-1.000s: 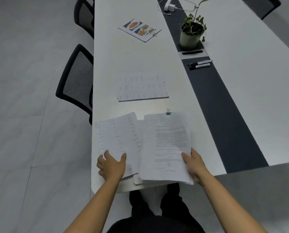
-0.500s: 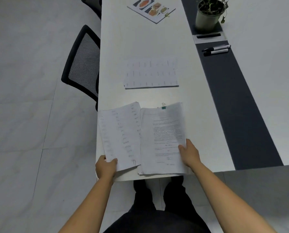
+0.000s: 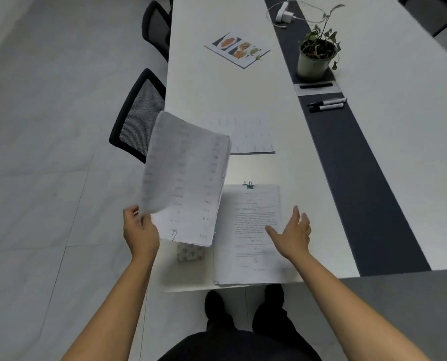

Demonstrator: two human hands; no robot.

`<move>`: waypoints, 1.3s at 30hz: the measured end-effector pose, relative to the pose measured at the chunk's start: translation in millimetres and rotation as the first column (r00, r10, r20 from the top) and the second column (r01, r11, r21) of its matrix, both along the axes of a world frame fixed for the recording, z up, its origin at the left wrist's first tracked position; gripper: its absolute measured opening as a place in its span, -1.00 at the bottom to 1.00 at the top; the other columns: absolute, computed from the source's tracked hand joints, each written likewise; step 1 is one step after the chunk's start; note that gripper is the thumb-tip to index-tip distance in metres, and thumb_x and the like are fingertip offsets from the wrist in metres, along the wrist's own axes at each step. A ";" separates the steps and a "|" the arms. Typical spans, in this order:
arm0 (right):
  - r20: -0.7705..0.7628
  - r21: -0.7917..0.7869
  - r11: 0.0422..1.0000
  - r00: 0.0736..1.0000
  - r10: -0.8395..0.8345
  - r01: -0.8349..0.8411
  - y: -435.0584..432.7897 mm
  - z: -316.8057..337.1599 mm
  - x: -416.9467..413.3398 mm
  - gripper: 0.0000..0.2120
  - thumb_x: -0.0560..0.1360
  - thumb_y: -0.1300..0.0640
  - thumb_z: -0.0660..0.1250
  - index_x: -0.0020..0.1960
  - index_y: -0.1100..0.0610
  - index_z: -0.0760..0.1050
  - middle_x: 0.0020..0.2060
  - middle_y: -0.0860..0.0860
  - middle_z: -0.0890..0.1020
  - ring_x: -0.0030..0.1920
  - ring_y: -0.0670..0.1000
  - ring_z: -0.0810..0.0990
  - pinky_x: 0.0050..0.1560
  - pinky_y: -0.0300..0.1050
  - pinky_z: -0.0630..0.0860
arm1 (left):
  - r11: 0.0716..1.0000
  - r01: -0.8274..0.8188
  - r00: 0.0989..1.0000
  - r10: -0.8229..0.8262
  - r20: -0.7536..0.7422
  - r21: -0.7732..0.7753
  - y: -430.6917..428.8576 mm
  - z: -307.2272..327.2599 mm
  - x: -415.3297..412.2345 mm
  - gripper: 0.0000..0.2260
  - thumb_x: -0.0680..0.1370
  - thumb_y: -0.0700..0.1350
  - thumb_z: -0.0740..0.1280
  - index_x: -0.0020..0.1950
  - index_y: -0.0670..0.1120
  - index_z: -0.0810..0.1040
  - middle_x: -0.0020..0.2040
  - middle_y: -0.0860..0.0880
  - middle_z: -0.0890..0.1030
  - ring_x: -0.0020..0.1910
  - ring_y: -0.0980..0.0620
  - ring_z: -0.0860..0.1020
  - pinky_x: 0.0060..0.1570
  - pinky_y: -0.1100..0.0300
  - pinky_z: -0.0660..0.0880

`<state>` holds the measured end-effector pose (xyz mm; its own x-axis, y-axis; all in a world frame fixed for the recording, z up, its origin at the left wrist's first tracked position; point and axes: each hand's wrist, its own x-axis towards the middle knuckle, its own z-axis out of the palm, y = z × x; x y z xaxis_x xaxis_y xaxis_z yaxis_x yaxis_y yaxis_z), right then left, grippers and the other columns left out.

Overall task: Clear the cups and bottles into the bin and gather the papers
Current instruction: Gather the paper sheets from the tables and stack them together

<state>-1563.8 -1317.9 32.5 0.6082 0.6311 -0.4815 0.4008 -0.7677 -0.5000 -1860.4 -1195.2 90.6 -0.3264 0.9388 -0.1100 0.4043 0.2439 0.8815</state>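
Above table edge [image 3: 243, 287], left hand [image 3: 139, 234] grip pinches lifted paper sheaf [image 3: 186, 178]; right hand [image 3: 292, 234] spread over clipped stack [image 3: 253, 230].

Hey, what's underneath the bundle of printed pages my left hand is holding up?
Below the lifted white printed bundle, held by the left hand, a small pale patterned packet lies on the white table. Its far edge and the tabletop beyond are covered by the pages.
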 end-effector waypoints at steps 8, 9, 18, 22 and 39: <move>0.718 0.228 0.599 0.548 0.429 -0.767 50.7 119.9 15.6 -0.03 0.42 -0.30 0.36 0.63 0.01 -0.05 0.61 0.14 -0.06 0.61 0.20 -0.13 0.55 0.20 -0.11 | 0.684 0.729 0.602 -0.665 -0.442 -0.038 33.2 47.8 38.6 -0.72 0.48 -0.37 0.23 0.05 -0.02 0.49 -0.16 -0.04 0.62 -0.21 -0.12 0.51 -0.26 0.05 0.39; 0.679 0.107 0.568 0.477 0.559 -0.816 54.8 128.8 18.8 -0.11 0.46 -0.28 0.34 0.62 -0.02 0.01 0.60 0.09 0.08 0.60 0.17 0.01 0.55 0.16 0.00 | 0.606 0.793 0.518 -0.730 -0.446 -0.070 36.8 51.9 46.1 -0.72 0.49 -0.34 0.26 0.02 0.04 0.46 -0.16 -0.02 0.63 -0.19 -0.12 0.53 -0.22 0.03 0.43; -0.073 0.177 0.915 0.923 0.379 -0.362 26.7 80.7 53.9 -0.82 0.61 0.12 0.20 -0.09 0.11 0.54 -0.14 0.02 0.64 -0.06 0.11 0.58 -0.04 -0.05 0.44 | 0.769 0.631 0.751 -0.570 -0.332 0.107 19.5 30.2 80.4 -0.26 0.53 0.03 0.44 0.60 0.01 0.13 0.54 -0.01 0.30 0.48 0.00 0.25 0.43 0.08 0.19; -0.573 0.162 0.973 0.819 -0.043 0.165 -9.5 33.5 35.3 -0.71 0.65 0.03 0.22 0.33 0.04 0.50 0.13 -0.03 0.66 0.10 0.05 0.66 0.21 0.10 0.57 | 0.774 0.481 0.871 -0.367 0.327 -0.412 -21.5 0.6 85.5 -0.05 0.47 0.11 0.47 0.62 0.05 -0.13 0.62 -0.05 0.05 0.58 -0.09 0.08 0.52 -0.14 0.08; -0.380 0.084 0.996 0.925 0.004 0.030 -31.6 -11.5 0.8 -0.50 0.60 0.05 0.21 0.52 0.03 0.27 0.41 0.03 0.40 0.43 0.08 0.36 0.45 0.08 0.34 | 0.708 0.422 0.887 -0.452 0.096 -0.567 -68.4 -73.8 84.8 -0.41 0.56 -0.01 0.31 0.55 -0.11 0.24 0.48 -0.10 0.37 0.48 -0.14 0.33 0.44 -0.12 0.30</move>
<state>-1563.0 -1349.6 21.1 0.3992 0.6742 -0.6214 0.1586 -0.7183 -0.6774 -1775.6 -1263.6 16.8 0.0863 0.7522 -0.6533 0.6273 0.4684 0.6222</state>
